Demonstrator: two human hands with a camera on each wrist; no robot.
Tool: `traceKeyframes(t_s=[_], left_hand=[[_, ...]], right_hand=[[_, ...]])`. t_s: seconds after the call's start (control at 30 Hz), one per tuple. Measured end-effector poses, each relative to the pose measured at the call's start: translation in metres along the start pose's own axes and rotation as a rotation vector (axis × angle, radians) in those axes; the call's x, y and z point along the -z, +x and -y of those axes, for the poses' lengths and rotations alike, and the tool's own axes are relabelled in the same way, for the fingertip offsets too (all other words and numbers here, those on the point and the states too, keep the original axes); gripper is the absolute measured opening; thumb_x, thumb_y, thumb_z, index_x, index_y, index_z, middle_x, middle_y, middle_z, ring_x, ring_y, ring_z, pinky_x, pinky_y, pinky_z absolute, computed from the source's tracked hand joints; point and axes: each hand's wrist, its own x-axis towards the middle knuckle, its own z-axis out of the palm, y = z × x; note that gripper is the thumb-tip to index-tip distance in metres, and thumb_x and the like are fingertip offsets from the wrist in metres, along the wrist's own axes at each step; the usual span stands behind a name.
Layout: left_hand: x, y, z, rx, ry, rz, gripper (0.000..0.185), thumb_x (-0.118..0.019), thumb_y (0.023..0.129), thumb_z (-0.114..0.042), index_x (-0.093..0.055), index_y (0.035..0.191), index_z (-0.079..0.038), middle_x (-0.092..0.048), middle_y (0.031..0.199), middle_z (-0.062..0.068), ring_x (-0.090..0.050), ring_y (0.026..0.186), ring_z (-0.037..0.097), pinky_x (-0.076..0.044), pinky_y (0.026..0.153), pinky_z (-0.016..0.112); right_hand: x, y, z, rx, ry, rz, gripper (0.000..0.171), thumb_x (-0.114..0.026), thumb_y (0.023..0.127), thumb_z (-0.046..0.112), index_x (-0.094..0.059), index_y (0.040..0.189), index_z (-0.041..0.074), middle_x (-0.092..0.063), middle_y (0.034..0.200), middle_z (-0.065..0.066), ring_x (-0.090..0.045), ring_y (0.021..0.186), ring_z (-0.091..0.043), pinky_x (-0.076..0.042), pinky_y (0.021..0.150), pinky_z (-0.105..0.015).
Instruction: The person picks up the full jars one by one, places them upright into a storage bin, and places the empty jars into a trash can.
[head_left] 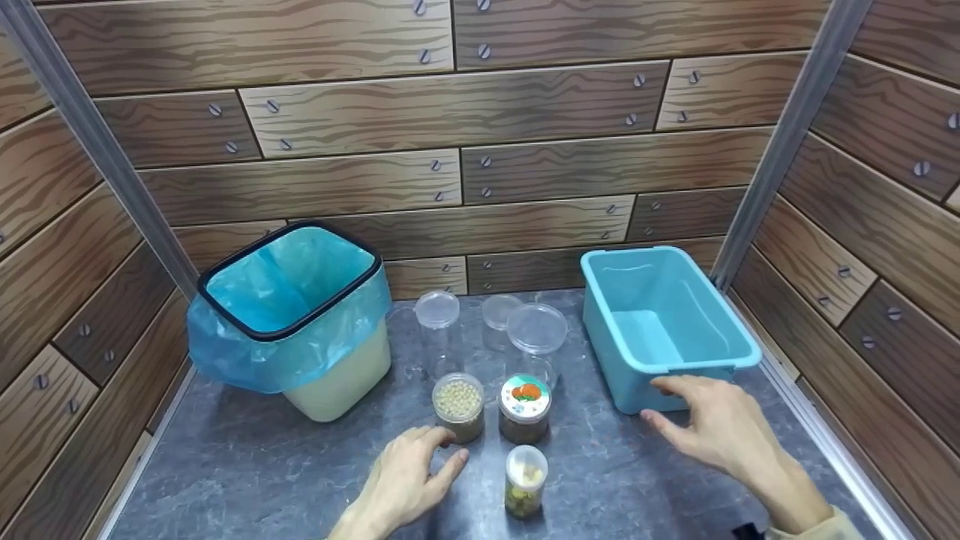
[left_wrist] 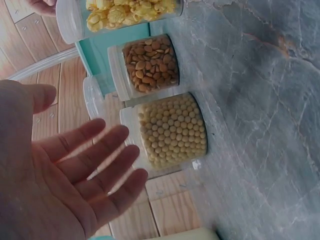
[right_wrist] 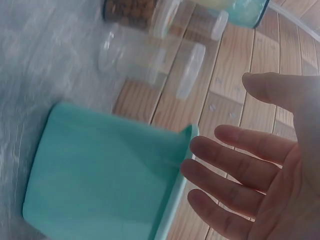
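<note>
My left hand [head_left: 405, 472] hovers beside a clear jar [head_left: 459, 405] of small pale round beans, its fingers loosely spread and holding nothing. In the left wrist view the fingertips lie close by this jar's lid. Right of it stands a jar of flat brown seeds [left_wrist: 150, 66], its lid [head_left: 525, 396] carrying an orange and green picture. Nearer to me is a narrower jar of yellow popcorn-like pieces [head_left: 524, 484]. At the front rim of a light blue bin [head_left: 626, 375] is my right hand [head_left: 716, 424], palm bare and fingers apart.
Several clear, lidded containers [head_left: 537, 330] stand behind the filled jars. On the left is a cream bin [head_left: 341, 382] lined with a blue bag [head_left: 352, 307] under a black rim. Wood-patterned walls [head_left: 525, 165] and metal edge strips enclose the grey marbled table [head_left: 247, 465].
</note>
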Motion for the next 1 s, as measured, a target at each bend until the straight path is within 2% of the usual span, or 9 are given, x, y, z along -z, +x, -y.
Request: traceKeyframes(t_s=[0.2,0.37,0.5,0.63,0.83,1.0], left_hand=[[-0.007,-0.002,-0.002,-0.072,-0.052,0.035,0.038,-0.062,0.114,-0.05,-0.08,0.12,-0.017,-0.084,0.116,0.002,-0.079,0.107,0.023,-0.065,0.088,0.042],[-0.013,-0.002,-0.004,-0.095,-0.076,0.06,0.04,-0.063,0.113,-0.05,-0.078,0.126,-0.015,-0.083,0.119,0.002,-0.078,0.109,0.021,-0.065,0.091,0.042],[-0.018,-0.002,-0.006,-0.099,-0.086,0.074,0.044,-0.061,0.114,-0.052,-0.077,0.131,-0.015,-0.083,0.124,0.003,-0.078,0.115,0.021,-0.066,0.096,0.044],[-0.024,-0.001,-0.008,-0.118,-0.125,0.078,0.047,-0.06,0.114,-0.054,-0.075,0.136,-0.015,-0.082,0.128,0.002,-0.078,0.119,0.021,-0.066,0.1,0.045],[-0.032,0.001,-0.012,-0.159,-0.166,0.06,0.045,-0.066,0.112,-0.05,-0.073,0.139,-0.015,-0.081,0.129,0.002,-0.079,0.117,0.023,-0.066,0.096,0.042],[-0.04,0.002,-0.015,-0.179,-0.218,0.071,0.05,-0.069,0.109,-0.053,-0.072,0.141,-0.015,-0.081,0.131,0.004,-0.079,0.114,0.025,-0.066,0.093,0.038]], right_hand=[[0.006,0.001,-0.02,0.034,-0.016,-0.144,0.04,-0.098,0.079,0.028,-0.087,0.113,0.011,-0.089,0.105,-0.008,-0.083,0.082,-0.029,-0.064,0.068,-0.048],[0.009,0.004,-0.039,0.041,-0.033,-0.219,0.051,-0.096,0.076,0.025,-0.083,0.119,0.002,-0.087,0.109,-0.02,-0.083,0.087,-0.041,-0.065,0.069,-0.057],[0.012,0.007,-0.052,-0.035,-0.037,-0.204,0.06,-0.096,0.079,0.03,-0.079,0.129,0.002,-0.083,0.121,-0.027,-0.08,0.101,-0.053,-0.062,0.07,-0.068],[0.011,0.008,-0.067,-0.1,-0.037,-0.181,0.068,-0.094,0.084,0.036,-0.073,0.138,0.0,-0.078,0.133,-0.031,-0.073,0.115,-0.059,-0.059,0.081,-0.077],[0.006,0.008,-0.089,-0.13,-0.053,-0.152,0.08,-0.09,0.088,0.045,-0.066,0.145,-0.006,-0.069,0.146,-0.035,-0.065,0.128,-0.061,-0.053,0.099,-0.078],[0.002,0.01,-0.107,-0.142,-0.054,-0.09,0.088,-0.088,0.091,0.05,-0.06,0.152,-0.007,-0.062,0.153,-0.037,-0.061,0.133,-0.063,-0.049,0.102,-0.081]])
